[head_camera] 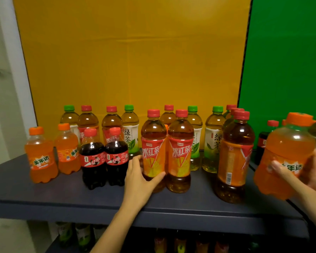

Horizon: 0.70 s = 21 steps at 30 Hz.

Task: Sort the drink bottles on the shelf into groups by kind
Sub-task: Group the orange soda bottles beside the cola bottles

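Now, left hand (140, 178): wrapped round a red tea (153, 152) standing mid-shelf (62, 194), touching its twin (180, 154).
Right hand (312, 172): grasping an orange soda (288, 154), tilted, at the right end.
Left end: two sodas (41, 156), two colas (91, 161) beside them.

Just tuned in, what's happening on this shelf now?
Someone is sorting bottles on the shelf. The left hand grips a red tea bottle at the front; the right hand holds an orange soda bottle at the right end. Two orange sodas and two colas stand grouped at left; green teas and red teas are mixed behind.
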Motion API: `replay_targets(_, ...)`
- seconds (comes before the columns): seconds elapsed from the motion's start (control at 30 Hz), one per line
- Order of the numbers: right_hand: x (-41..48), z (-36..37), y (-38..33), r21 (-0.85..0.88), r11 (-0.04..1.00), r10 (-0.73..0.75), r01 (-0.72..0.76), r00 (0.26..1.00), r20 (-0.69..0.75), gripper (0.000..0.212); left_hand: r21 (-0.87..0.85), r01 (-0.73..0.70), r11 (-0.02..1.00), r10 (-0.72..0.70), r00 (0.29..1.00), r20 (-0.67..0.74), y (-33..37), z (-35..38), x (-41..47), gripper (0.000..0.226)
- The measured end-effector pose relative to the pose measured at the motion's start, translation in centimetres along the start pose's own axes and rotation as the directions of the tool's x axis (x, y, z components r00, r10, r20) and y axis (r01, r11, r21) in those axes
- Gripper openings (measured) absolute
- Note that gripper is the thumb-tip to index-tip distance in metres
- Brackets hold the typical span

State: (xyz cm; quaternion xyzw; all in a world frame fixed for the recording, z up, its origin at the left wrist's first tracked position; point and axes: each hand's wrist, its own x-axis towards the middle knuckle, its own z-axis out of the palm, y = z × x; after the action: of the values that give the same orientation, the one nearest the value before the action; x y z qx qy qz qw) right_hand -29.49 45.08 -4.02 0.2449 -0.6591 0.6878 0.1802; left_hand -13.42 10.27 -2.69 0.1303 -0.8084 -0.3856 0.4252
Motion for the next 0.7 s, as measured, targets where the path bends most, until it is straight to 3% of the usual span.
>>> replay_targets(0.1,-3.3,5.0,-8.1,-0.042,0.999,-0.017,0.018,0.999,0.044,0.067,-0.022,-0.030,0.999,0.030,0.999,0.027,0.2,0.3,-0.2,0.066)
replay_targets(0.2,-4.9,6.8,-10.8,0.023,1.000,-0.009,0.007,0.996,0.083,0.090,-0.030,-0.059,0.998,0.061,0.997,0.043,0.5,0.6,-0.3,0.064)
replay_targets(0.3,-5.2,7.3,-10.8,-0.025,0.999,-0.019,0.021,0.996,0.089,0.106,-0.029,-0.083,0.996,0.085,0.994,0.068,0.6,1.0,-0.3,0.061)
replay_targets(0.4,-5.3,7.9,-11.0,-0.027,0.999,-0.021,0.023,0.996,0.086,0.090,-0.032,-0.104,0.994,0.106,0.989,0.102,0.9,1.5,-0.3,0.057)
replay_targets(0.5,-5.5,8.4,-11.3,-0.042,0.999,-0.012,0.016,0.996,0.085,0.094,-0.035,-0.120,0.992,0.123,0.985,0.123,1.2,2.1,-0.1,0.059)
replay_targets(0.6,-5.6,8.8,-11.1,-0.059,0.998,-0.018,0.022,0.997,0.073,0.083,-0.038,-0.110,0.993,0.116,0.975,0.191,1.4,2.4,0.0,0.067)
replay_targets(0.7,-5.5,9.0,-10.9,-0.073,0.997,-0.026,0.030,0.998,0.062,0.078,-0.094,-0.075,0.993,0.093,0.976,0.197,1.9,2.0,0.5,0.057)
